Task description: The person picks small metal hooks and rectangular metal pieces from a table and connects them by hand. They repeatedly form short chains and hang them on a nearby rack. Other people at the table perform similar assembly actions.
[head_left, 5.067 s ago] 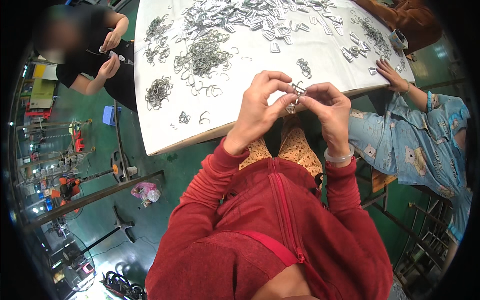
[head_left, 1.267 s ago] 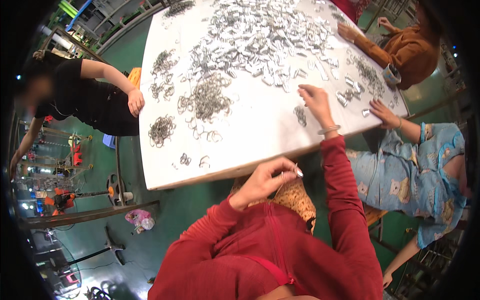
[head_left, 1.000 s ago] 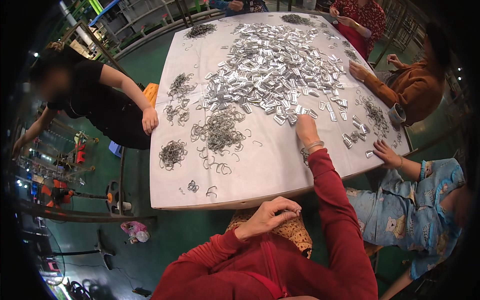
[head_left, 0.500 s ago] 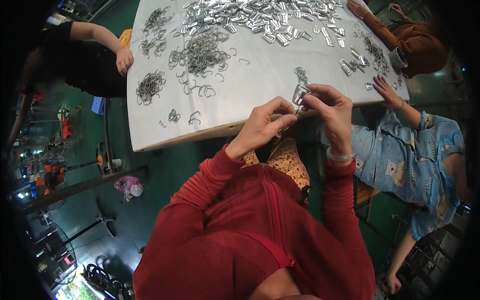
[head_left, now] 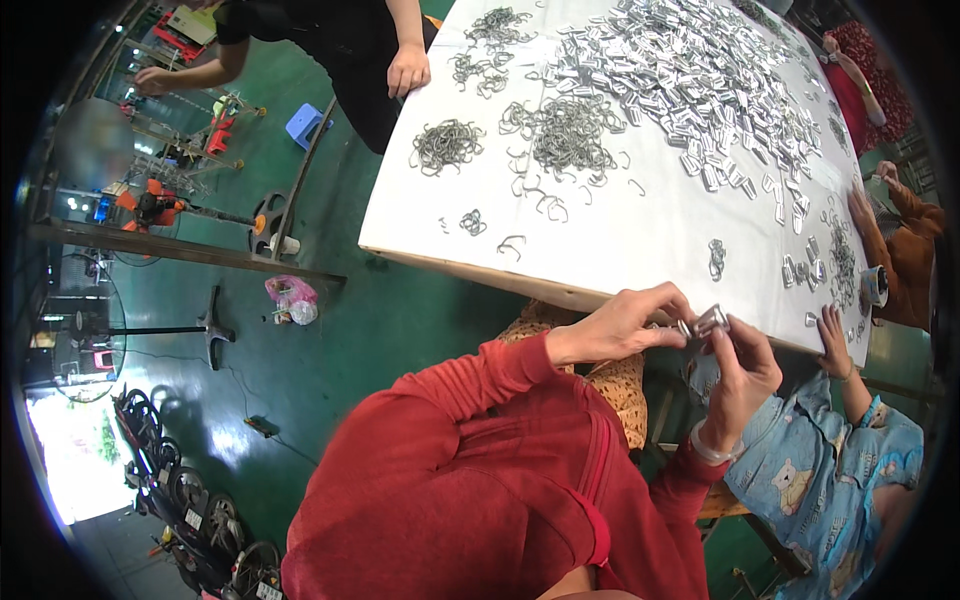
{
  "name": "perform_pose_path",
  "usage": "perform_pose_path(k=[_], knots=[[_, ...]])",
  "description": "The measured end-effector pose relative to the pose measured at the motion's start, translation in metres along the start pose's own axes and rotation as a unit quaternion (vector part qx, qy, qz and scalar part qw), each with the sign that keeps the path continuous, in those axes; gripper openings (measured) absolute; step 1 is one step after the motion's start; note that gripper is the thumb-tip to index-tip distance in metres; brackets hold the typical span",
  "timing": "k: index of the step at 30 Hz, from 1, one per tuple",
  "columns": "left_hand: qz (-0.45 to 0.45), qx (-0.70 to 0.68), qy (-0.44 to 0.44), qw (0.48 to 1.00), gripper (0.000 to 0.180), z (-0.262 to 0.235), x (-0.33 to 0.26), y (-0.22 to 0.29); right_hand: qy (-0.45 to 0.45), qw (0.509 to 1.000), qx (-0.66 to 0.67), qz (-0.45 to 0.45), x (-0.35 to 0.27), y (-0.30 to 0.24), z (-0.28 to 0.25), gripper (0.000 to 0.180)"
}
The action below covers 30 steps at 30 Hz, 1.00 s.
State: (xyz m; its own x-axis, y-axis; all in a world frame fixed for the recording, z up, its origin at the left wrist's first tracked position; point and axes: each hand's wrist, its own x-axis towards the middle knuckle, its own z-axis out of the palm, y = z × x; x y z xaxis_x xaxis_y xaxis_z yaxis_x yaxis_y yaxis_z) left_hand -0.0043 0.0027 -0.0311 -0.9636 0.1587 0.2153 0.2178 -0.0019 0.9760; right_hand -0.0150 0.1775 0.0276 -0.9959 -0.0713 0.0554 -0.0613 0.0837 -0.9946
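Just off the table's near edge, my right hand [head_left: 743,365] pinches a shiny silver metal buckle [head_left: 712,320] between thumb and fingers. My left hand [head_left: 640,325] meets it from the left, thumb and forefinger pressed together. A tiny bright piece shows at those fingertips, too small and blurred to name. On the white table top [head_left: 620,245] beyond my hands lies a small cluster of bent wire rings [head_left: 716,258]. Larger heaps of wire rings [head_left: 575,135] lie farther left, beside a big pile of silver buckles [head_left: 700,90].
A co-worker's hand [head_left: 408,70] rests on the table's left edge. Close on my right, another's hand [head_left: 833,340] lies flat near a few buckles [head_left: 803,265]. A cup [head_left: 874,286] is at the right edge. Fans and a pink bag [head_left: 291,298] are to the left.
The view has swung left, so the table and my hands appear farther right and lower. The buckle has tipped from upright to sideways between my hands.
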Motion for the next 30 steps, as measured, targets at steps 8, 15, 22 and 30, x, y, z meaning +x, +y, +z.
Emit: perform_pose_path(k=[8, 15, 22, 30], knots=[[-0.04, 0.362, 0.307, 0.879, 0.013, -0.201, 0.044, -0.064, -0.046, 0.999, 0.002, -0.016, 0.004, 0.004, -0.004, 0.022], [-0.035, 0.555, 0.115, 0.823, 0.01, -0.281, 0.11, -0.093, -0.036, 0.998, -0.043, -0.027, 0.008, 0.003, -0.007, 0.022], [-0.15, 0.611, 0.094, 0.771, 0.019, -0.281, 0.114, -0.106, -0.03, 0.998, -0.037, -0.038, 0.0, -0.002, -0.011, 0.022], [-0.144, 0.633, 0.121, 0.751, 0.01, -0.271, 0.114, -0.115, -0.02, 0.996, -0.035, -0.077, -0.015, -0.008, -0.019, 0.022]])
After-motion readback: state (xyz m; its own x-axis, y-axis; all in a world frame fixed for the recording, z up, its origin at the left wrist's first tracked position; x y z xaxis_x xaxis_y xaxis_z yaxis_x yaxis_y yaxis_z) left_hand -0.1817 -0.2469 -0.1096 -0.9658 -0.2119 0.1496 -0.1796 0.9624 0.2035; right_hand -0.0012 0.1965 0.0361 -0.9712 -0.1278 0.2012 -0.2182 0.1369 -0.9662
